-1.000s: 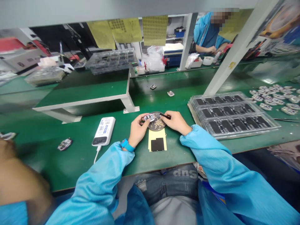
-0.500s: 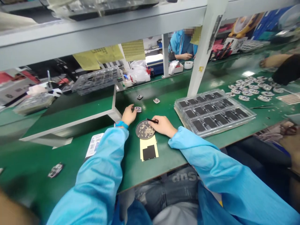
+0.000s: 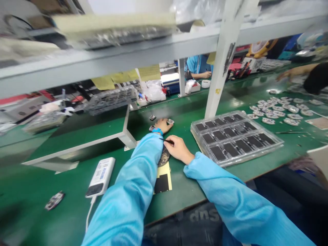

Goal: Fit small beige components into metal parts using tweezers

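My right hand [image 3: 177, 148] is closed round slim black tweezers [image 3: 169, 141], whose tip points left. Below it lies a round dark dish [image 3: 164, 158] of tiny pale pieces, partly hidden by my left sleeve. Beyond the dish my left hand [image 3: 164, 125] reaches forward, fingers apart, its thumb side at a small white-and-dark oval part [image 3: 170, 121]; whether they touch is unclear. Another such part [image 3: 152, 127] sits beside my left wrist, and a darker one [image 3: 153, 118] lies farther back. A yellow sheet with a black square [image 3: 162, 183] extends from under the dish.
To the right stand stacked clear trays with black inserts [image 3: 229, 136], then several oval parts [image 3: 279, 108] near another person's arm [image 3: 297, 71]. A white power bank with cable [image 3: 100, 177] and a loose part [image 3: 54, 200] lie left. A raised green shelf [image 3: 84, 136] and white post [image 3: 217, 75] border the space.
My left hand has moved right, from the nearer oval part to the one farther right, and its sleeve now covers part of the dish. My right hand keeps the tweezers. The view has tilted up.
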`<state>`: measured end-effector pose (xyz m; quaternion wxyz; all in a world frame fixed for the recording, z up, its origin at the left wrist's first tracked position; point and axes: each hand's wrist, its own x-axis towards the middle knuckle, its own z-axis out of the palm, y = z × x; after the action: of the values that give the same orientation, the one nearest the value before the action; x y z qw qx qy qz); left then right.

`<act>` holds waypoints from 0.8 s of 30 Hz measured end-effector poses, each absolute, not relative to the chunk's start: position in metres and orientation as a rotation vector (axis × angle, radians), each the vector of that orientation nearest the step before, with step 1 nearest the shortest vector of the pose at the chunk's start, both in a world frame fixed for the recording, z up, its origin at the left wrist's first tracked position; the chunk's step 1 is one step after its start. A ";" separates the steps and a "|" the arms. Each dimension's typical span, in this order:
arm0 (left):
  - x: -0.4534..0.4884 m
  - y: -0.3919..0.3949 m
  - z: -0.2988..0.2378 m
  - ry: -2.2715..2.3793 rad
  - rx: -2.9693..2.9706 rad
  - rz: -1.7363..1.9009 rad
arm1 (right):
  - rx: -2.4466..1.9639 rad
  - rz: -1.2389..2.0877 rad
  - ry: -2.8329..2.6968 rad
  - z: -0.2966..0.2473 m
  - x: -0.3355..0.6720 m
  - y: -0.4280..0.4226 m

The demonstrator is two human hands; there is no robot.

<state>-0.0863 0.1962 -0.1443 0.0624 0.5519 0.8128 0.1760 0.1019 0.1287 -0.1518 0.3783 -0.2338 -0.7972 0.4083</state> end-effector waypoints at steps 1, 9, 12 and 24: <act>-0.081 0.189 -0.138 2.440 1.693 0.527 | -0.588 1.043 -2.017 -0.152 0.102 0.128; -0.043 0.100 -0.106 2.166 2.152 0.695 | -0.503 1.050 -1.886 -0.150 0.103 0.125; -0.047 0.072 -0.068 2.180 2.223 0.941 | -0.492 1.041 -1.888 -0.147 0.108 0.122; -0.076 0.049 0.202 2.621 2.453 1.395 | -0.469 1.061 -1.978 -0.152 0.105 0.115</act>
<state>-0.0759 0.0486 0.2019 -0.3475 0.5973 0.6380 0.3397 0.1049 0.1153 -0.1521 0.4115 -0.1865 -0.7862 0.4217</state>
